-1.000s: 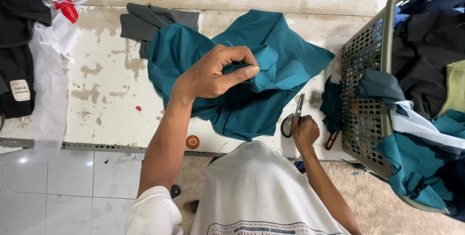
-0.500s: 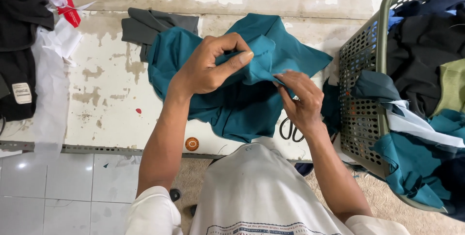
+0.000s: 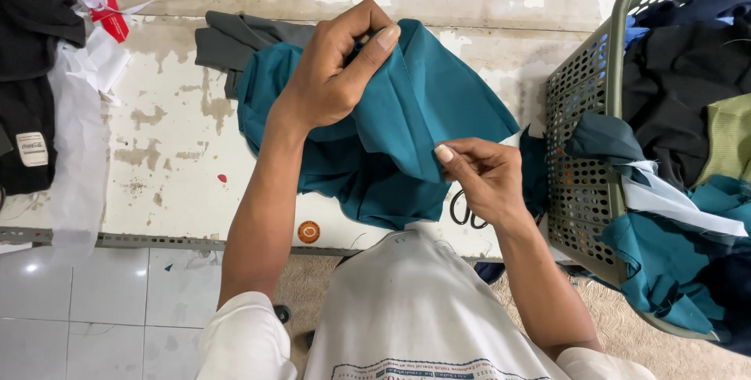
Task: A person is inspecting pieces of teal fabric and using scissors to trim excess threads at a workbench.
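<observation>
Teal cloth (image 3: pixel 407 122) lies bunched on the worn white surface (image 3: pixel 164 153) in front of you. Your left hand (image 3: pixel 332 75) pinches a raised fold near its top; your right hand (image 3: pixel 481 176) grips its lower edge between thumb and fingers. Scissors (image 3: pixel 461 212) peek out beneath, beside the green basket (image 3: pixel 583 184).

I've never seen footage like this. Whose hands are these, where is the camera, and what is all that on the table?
There is no machine here: a person wears a camera on the head, looking down at their own hands. The left hand lifts a fold of teal cloth, and the right hand pinches its edge. The cloth lies on a worn white table, over a grey garment. Scissors peek out beneath the right hand. Beside the table, a green basket holds more clothes.
</observation>
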